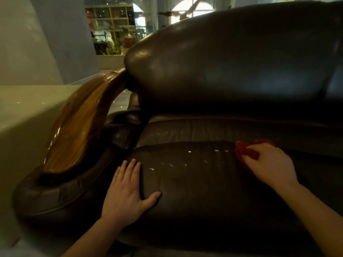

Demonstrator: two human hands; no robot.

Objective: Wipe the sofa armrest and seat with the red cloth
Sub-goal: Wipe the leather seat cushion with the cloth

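Note:
A dark brown leather sofa fills the view, with its seat cushion in front of me. On the left rises its armrest, topped by glossy striped wood over a padded leather roll. My right hand presses the bunched red cloth onto the right part of the seat, fingers over it. My left hand lies flat on the seat's left side beside the armrest, fingers spread, holding nothing. Several small white specks dot the leather between my hands.
The bulging backrest looms over the seat. A pale wall or cabinet side stands close on the left of the armrest. Far behind, a lit shelf unit and arched windows show.

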